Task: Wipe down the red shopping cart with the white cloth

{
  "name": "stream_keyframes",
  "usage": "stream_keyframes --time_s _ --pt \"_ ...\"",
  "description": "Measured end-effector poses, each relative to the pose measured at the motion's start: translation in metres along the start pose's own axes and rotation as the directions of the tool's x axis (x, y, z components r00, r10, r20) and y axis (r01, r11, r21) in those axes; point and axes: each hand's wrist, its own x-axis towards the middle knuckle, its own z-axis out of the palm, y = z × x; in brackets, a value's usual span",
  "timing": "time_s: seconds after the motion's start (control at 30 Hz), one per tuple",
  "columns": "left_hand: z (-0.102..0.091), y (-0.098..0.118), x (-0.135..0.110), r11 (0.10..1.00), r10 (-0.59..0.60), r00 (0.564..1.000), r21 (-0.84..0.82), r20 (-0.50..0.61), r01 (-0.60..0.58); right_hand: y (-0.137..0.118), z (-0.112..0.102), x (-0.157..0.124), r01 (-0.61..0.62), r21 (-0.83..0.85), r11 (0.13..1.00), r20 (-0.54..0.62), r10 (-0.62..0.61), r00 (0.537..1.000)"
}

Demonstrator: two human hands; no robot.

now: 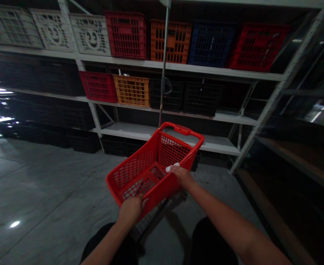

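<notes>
A red plastic shopping cart point(162, 189) with mesh walls stands on the floor in front of me, its handle turned toward the shelves. My left hand point(131, 209) is closed over the near rim at the cart's front end. Farther along that same rim, toward the handle, my right hand point(181, 176) presses a small white cloth point(170, 168) against the edge. Part of the cloth is hidden under the fingers. Nothing lies in the visible part of the basket.
Behind the cart rises a metal rack point(139, 62) with white, red, orange, blue and black crates, such as an orange crate point(178, 40). A thin upright pole point(166, 44) stands before it. Grey concrete floor point(54, 191) spreads left; a dark ledge point(294, 169) runs along the right.
</notes>
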Motion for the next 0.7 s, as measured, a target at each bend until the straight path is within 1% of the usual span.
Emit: stream_keyframes --time_s 0.07,0.1,0.13,0.17,0.23,0.3,0.37,0.43,0.47,0.5,0.57,0.63,0.7 --pt "0.0 -0.006 -0.001 1.0 0.008 1.0 0.026 -0.009 -0.008 0.032 -0.018 0.002 -0.122 -0.059 0.991 -0.09 0.117 0.989" --pt "0.001 -0.008 -0.001 0.999 0.017 1.0 0.034 -0.015 -0.016 0.041 -0.023 0.003 -0.175 -0.078 0.981 -0.134 0.163 0.977" --pt "0.001 -0.01 0.0 0.999 0.023 1.0 0.037 -0.019 -0.022 0.045 -0.025 0.003 -0.214 -0.091 0.973 -0.17 0.196 0.966" --pt "0.002 -0.011 0.0 0.999 0.027 0.999 0.034 -0.018 -0.027 0.043 -0.022 0.003 -0.236 -0.098 0.967 -0.193 0.214 0.958" --pt "0.003 -0.013 0.003 0.999 0.031 0.999 0.027 -0.016 -0.031 0.024 -0.006 0.003 -0.249 -0.105 0.963 -0.211 0.223 0.952" --pt "0.004 -0.015 0.006 0.999 0.031 0.999 0.026 -0.017 -0.03 -0.008 0.018 0.002 -0.233 -0.086 0.969 -0.21 0.211 0.955" --pt "0.004 -0.019 0.009 0.999 0.036 0.999 0.028 -0.02 -0.036 -0.039 0.041 0.003 -0.2 -0.027 0.979 -0.194 0.191 0.962" --pt "0.003 -0.027 0.012 0.999 0.044 0.999 0.023 -0.018 -0.043 -0.059 0.053 0.004 -0.156 0.034 0.987 -0.149 0.16 0.976" --pt "0.003 -0.032 0.013 0.999 0.05 0.999 0.019 -0.016 -0.049 -0.062 0.054 0.005 -0.133 0.051 0.99 -0.117 0.138 0.984" --pt "0.003 -0.039 0.014 0.998 0.056 0.998 0.016 -0.012 -0.055 -0.062 0.051 0.005 -0.111 0.053 0.992 -0.086 0.116 0.99" --pt "0.002 -0.053 0.017 0.998 0.055 0.998 0.012 -0.002 -0.055 -0.05 0.036 0.005 -0.086 0.02 0.996 -0.054 0.087 0.995" --pt "0.001 -0.068 0.019 0.998 0.057 0.998 0.006 0.0 -0.057 -0.027 0.013 0.002 -0.101 -0.044 0.994 -0.075 0.097 0.992" --pt "-0.001 -0.082 0.022 0.997 0.077 0.997 -0.005 0.003 -0.077 -0.001 -0.016 -0.002 -0.14 -0.113 0.984 -0.111 0.127 0.986"
